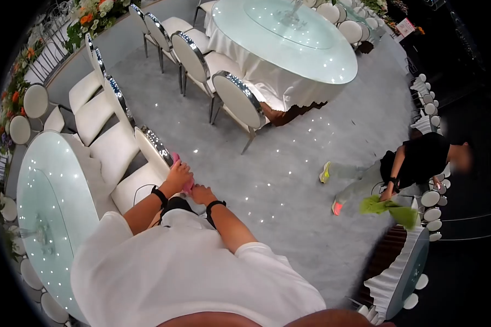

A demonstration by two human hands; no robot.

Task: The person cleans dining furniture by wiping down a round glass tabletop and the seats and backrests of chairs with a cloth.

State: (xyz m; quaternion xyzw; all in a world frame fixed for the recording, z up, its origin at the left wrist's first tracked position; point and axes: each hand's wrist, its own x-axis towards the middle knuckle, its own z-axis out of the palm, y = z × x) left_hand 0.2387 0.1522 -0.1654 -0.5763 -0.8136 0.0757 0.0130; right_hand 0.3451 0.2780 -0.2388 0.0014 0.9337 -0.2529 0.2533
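A pink cloth [189,186] is bunched between my two hands, beside the backrest of a white chair with a shiny metal rim [154,146]. My left hand [178,176] is closed on the cloth, and a bit of pink sticks out above its fingers near the chair's rim. Just to the right and lower, my right hand [203,194] has its fingers curled at the cloth's other end. Both wrists wear black bands. The fingertips are partly hidden.
Beside me on the left stands a round glass-topped table [54,180] with a row of white chairs [114,150]. Another large round table [289,38] with chairs is ahead. A person in black [423,158] walks on the right, carrying a green cloth [390,210]. Flowers [87,22] line the upper left.
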